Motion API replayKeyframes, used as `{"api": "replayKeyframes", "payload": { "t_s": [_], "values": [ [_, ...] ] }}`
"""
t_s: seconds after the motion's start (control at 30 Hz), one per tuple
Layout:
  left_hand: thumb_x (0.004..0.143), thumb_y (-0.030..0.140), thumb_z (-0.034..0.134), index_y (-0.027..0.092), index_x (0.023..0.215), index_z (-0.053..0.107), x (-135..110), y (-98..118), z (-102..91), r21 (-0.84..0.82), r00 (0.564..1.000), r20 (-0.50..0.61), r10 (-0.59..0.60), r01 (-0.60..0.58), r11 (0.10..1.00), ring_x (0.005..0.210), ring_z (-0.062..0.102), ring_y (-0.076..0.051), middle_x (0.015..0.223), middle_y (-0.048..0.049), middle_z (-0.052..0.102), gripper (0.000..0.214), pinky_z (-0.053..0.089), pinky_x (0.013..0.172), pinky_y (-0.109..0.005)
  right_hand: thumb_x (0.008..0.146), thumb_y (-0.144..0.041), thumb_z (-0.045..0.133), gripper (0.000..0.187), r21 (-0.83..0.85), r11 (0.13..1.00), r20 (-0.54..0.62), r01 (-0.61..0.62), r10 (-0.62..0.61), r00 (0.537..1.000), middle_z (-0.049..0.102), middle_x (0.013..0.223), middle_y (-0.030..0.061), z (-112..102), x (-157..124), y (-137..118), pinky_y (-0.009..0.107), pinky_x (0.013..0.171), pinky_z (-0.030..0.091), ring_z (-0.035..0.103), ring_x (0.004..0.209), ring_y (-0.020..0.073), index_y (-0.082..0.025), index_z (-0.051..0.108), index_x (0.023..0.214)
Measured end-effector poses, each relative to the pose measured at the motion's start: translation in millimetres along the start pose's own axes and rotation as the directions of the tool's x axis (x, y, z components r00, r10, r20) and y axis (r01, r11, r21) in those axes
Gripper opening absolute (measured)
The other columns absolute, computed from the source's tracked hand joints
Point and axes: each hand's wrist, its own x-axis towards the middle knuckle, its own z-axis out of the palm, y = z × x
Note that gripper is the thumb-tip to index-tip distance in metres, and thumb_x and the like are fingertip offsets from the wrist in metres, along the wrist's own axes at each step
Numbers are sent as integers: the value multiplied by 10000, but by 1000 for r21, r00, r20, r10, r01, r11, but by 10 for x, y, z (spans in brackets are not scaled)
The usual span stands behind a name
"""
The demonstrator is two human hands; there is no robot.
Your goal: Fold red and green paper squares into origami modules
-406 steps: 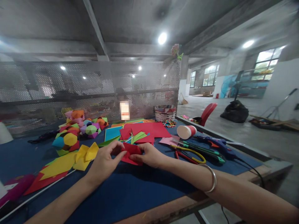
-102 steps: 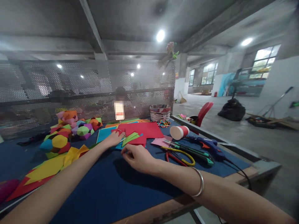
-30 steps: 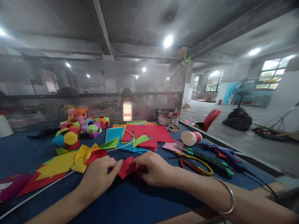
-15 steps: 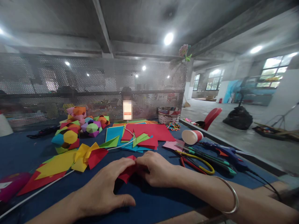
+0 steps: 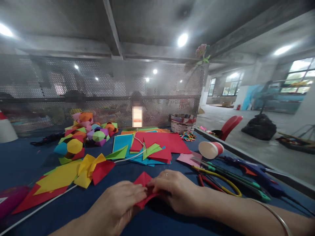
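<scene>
A small folded piece of red paper (image 5: 143,179) is held just above the blue tabletop (image 5: 98,196), between my two hands. My left hand (image 5: 120,203) grips its left side with the fingers laid over the front and the thumb hidden behind them. At the right edge, my right hand (image 5: 176,190) pinches the paper, fingers curled and partly out of sight. Beyond my hands lie red sheets (image 5: 164,141), blue sheets (image 5: 120,144) and green folded pieces (image 5: 152,150). Left of them are yellow folded pieces (image 5: 87,170) and a flat yellow sheet (image 5: 57,177).
Colourful paper balls (image 5: 75,144) stand at the back left. On the right lie a tipped paper cup (image 5: 211,149), scissors with yellow handles (image 5: 231,183), a green cutter (image 5: 246,180) and a blue glue gun (image 5: 258,173). A white cable (image 5: 41,208) crosses the table. Behind stands a woven basket (image 5: 183,124).
My left hand has closed onto the red paper; its thumb was held apart before. The paper and both hands now appear slightly lower and further right, and the view has shifted a little.
</scene>
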Motion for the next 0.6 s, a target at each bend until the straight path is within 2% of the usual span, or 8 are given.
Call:
{"api": "replayKeyframes", "payload": {
  "t_s": [0.17, 0.27, 0.33, 0.4, 0.5, 0.6],
  "values": [
    [1101, 152, 483, 236, 1249, 685, 42, 35, -8, 69, 991, -49, 128, -124, 990, 868, 878, -190, 1042, -44, 894, 264, 707, 855, -261, 995, -99, 668, 169, 32, 995, 14, 95, -95, 995, 840, 995, 58, -33, -98, -71, 299, 900, 586, 801, 936, 202, -260, 705, 1033],
    [1073, 102, 489, 196, 1290, 685, 35, 98, -74, 66, 987, -19, 159, -157, 985, 953, 875, -177, 1115, -68, 888, 307, 687, 935, -243, 1047, -116, 634, 135, 23, 989, 18, 148, -148, 989, 842, 1028, 80, -60, -135, -131, 311, 949, 590, 805, 1001, 202, -241, 684, 1036],
    [1079, 63, 438, 147, 1219, 709, 47, 143, -124, 113, 980, -19, 197, -194, 975, 966, 867, -140, 1100, -64, 890, 316, 644, 1011, -209, 1084, -149, 622, 85, 26, 979, -39, 203, -202, 979, 843, 1066, 90, -75, -138, -171, 318, 947, 593, 811, 989, 203, -205, 666, 1038],
    [1079, 29, 416, 153, 1103, 722, 76, 178, -158, 167, 980, -68, 189, -176, 970, 886, 856, -88, 988, -5, 896, 331, 593, 1059, -159, 1113, -220, 635, 52, 58, 978, -90, 200, -195, 977, 842, 1095, 88, -82, -131, -213, 311, 940, 593, 812, 979, 194, -185, 657, 1082],
    [1134, 67, 369, 168, 1069, 705, 107, 214, -159, 163, 979, -100, 175, -158, 974, 822, 843, -61, 915, 25, 888, 357, 594, 1033, -135, 1148, -339, 622, 164, 116, 978, -141, 173, -156, 978, 836, 1014, 70, -84, -124, -278, 303, 910, 585, 805, 939, 180, -180, 653, 1124],
    [1201, 143, 306, 192, 1069, 687, 74, 252, -91, 164, 982, -142, 128, -104, 981, 801, 844, -55, 910, 51, 886, 406, 625, 940, -136, 1168, -265, 568, 180, 164, 973, -121, 161, -142, 982, 814, 918, 49, -106, -137, -342, 294, 846, 556, 772, 857, 160, -172, 669, 1051]
  ]
}}
